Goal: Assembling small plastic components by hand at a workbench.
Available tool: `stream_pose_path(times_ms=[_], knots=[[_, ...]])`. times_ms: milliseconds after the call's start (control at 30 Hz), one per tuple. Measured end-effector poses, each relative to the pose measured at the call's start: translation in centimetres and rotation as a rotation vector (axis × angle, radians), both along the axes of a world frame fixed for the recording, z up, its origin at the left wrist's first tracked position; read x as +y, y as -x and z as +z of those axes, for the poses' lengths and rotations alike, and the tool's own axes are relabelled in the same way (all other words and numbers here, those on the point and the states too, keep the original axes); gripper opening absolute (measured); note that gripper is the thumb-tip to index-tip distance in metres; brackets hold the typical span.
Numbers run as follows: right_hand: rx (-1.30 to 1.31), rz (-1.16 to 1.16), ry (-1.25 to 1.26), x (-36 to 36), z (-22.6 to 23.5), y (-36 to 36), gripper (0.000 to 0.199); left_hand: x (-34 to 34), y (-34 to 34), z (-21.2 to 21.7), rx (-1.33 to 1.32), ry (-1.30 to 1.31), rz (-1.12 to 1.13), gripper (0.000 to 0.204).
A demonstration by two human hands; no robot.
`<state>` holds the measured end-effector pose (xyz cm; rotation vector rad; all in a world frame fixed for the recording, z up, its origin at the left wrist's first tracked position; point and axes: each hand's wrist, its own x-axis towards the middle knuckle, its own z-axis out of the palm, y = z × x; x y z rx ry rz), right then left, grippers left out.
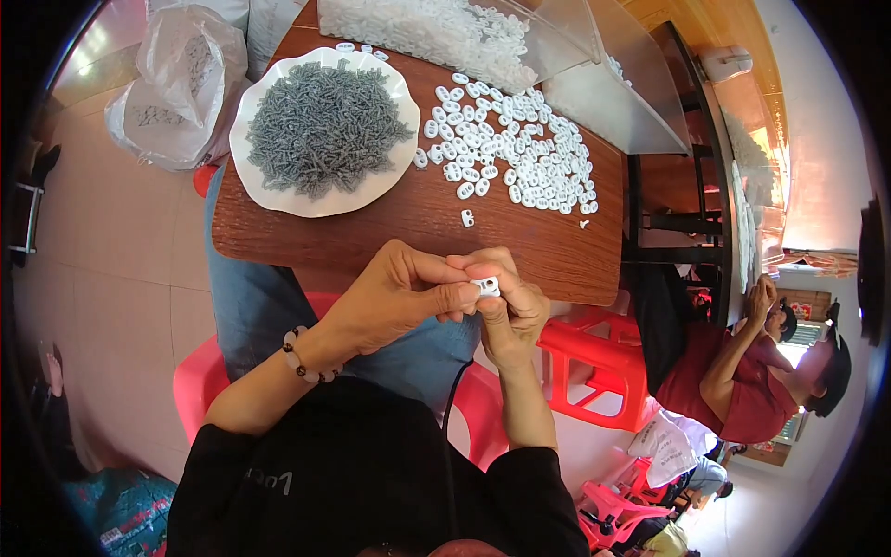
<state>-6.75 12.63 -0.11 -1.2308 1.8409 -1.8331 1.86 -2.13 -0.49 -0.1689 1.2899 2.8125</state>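
Both hands meet above my lap, just off the table's near edge. My left hand [404, 292] has thumb and forefinger pinched at a small white plastic cord lock [487, 288] with holes. My right hand [513, 311] grips the same cord lock from the other side, its fingers curled round it. Whether a smaller part sits between my left fingertips cannot be seen. Similar white two-hole pieces [534, 176] lie spread over the right of the brown table [408, 237]. One white piece [467, 218] rests apart, nearer to me. A scalloped white plate [243, 176] carries a heap of small grey springs [320, 125].
A see-through bin [566, 37] of white parts stands at the table's far side. Open plastic bags [158, 121] sit on the floor at left. Red plastic stools [599, 367] stand at right, near a person in a red shirt [733, 390] at another table.
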Motion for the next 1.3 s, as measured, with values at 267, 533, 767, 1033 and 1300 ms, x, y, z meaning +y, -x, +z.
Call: stream_pose_path(times_ms=[267,533,767,1033,1300], knots=[[-0.069,-0.008,0.016,0.2,0.0,-0.3,0.031,0.4,-0.2,1.0,-0.004,0.015,0.033,0.019],[-0.083,-0.048,0.021,0.2,-0.4,-0.3,0.032,1.0,-0.4,0.6,-0.023,0.003,0.079,0.018],[-0.111,-0.07,0.035,0.3,-0.9,-0.3,0.033,1.7,-0.1,0.0,-0.037,-0.021,0.097,0.02],[-0.109,-0.037,0.021,0.2,-1.6,0.4,0.045,1.5,0.6,0.2,-0.048,0.031,0.144,0.019],[-0.256,0.028,0.02,0.3,-1.9,1.0,0.055,1.3,1.0,0.1,-0.055,0.044,0.149,0.022]])
